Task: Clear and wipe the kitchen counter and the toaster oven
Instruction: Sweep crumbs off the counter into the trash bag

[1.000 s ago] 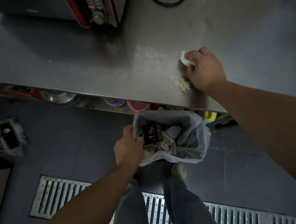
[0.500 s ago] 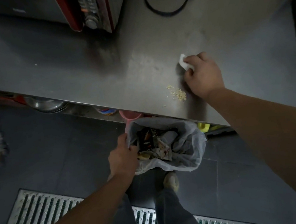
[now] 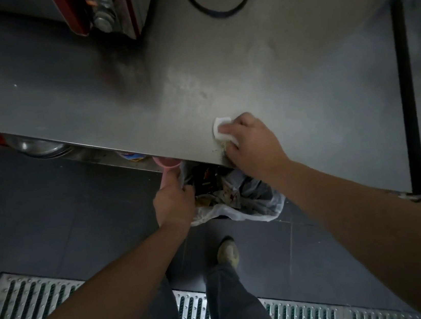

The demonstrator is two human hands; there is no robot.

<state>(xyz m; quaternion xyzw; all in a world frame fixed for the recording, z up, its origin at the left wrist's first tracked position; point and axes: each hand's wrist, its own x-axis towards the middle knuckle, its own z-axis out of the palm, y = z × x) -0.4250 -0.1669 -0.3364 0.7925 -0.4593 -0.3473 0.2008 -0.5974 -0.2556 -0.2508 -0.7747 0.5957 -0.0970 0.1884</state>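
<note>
My right hand (image 3: 251, 146) grips a small white cloth (image 3: 219, 128) at the front edge of the steel counter (image 3: 286, 74). A few pale crumbs (image 3: 222, 147) lie under the hand at the edge. Below the edge hangs a grey trash bag (image 3: 247, 202) full of wrappers, and my left hand (image 3: 174, 201) grips its rim. The toaster oven (image 3: 104, 10), red-trimmed with a knob, stands at the counter's back left.
A black power cord (image 3: 218, 3) loops at the back of the counter. A pink cup (image 3: 165, 162) and a steel bowl (image 3: 42, 148) sit on the shelf under the counter. Floor drain grates (image 3: 30, 303) run along the dark floor by my foot (image 3: 226, 251).
My right hand has swept the cloth and the crumb pile toward the counter's front edge, over the bag. My left hand has brought the bag closer under the edge.
</note>
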